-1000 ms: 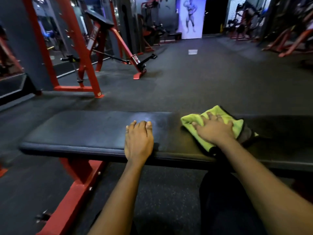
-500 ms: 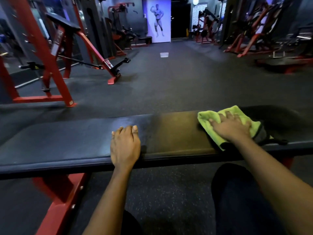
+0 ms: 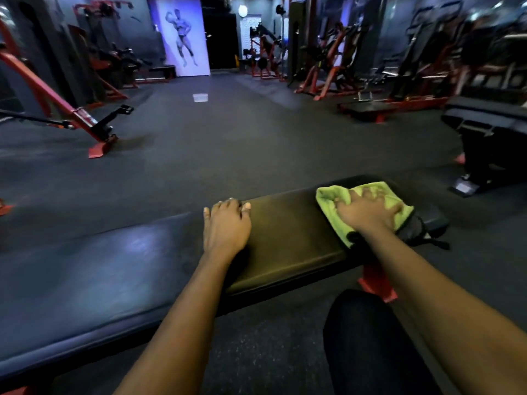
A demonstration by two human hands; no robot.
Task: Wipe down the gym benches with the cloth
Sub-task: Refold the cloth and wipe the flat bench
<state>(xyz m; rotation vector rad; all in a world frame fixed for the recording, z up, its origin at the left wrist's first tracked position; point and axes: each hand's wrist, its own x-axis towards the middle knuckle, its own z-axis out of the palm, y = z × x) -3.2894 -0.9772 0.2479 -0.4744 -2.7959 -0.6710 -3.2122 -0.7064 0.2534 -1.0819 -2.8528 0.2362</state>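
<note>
A long black padded bench (image 3: pixel 114 266) runs across the view in front of me, its right end near the middle right. My left hand (image 3: pixel 226 226) lies flat on the pad with straight fingers, palm down. A lime green cloth (image 3: pixel 333 196), with a grey side showing at its right edge, lies near the bench's right end. My right hand (image 3: pixel 369 213) presses down on the cloth with spread fingers. Part of the cloth is hidden under that hand.
The bench's red leg (image 3: pixel 376 283) shows under its right end, beside my dark-clad knee (image 3: pixel 370 337). A second black bench (image 3: pixel 490 124) stands at the right. Red machines line the left (image 3: pixel 71 109) and the back. Dark rubber floor (image 3: pixel 242 138) spreads beyond the bench.
My right hand has slid the cloth to the right, close to the bench's end. The view has swung right, and my left hand stays flat on the pad.
</note>
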